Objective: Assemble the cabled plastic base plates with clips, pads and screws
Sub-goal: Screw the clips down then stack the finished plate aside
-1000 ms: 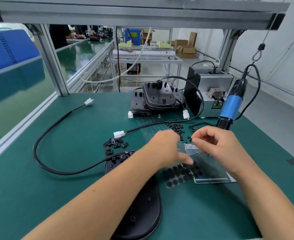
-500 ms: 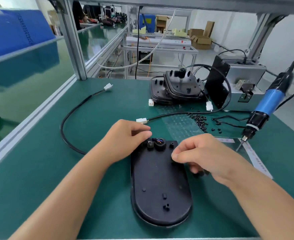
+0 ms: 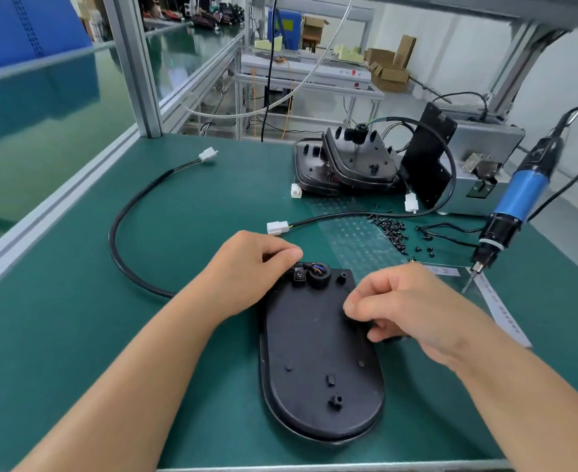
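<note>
A black plastic plate [image 3: 318, 362] lies flat on the green bench [image 3: 76, 335], its long axis running from the near edge away toward the stack of finished plates [image 3: 345, 165] at the far side, cable end farthest from the person. The left hand [image 3: 250, 274] rests on the plate's far left corner, fingers curled beside the cable fitting [image 3: 316, 274], apparently steadying it; whether it pinches the cable [image 3: 124, 250] cannot be told. The right hand [image 3: 406, 308] hovers over the plate's right edge with thumb and forefinger pinched on a small dark round piece [image 3: 347, 316], likely a pad, touching or just above the plate surface. That spot sits directly under the right fingertips, so the pressing move seems to fall to the right hand. Loose screws [image 3: 389, 231] lie beyond the plate to the right, near the blue screwdriver [image 3: 515, 202]
</note>
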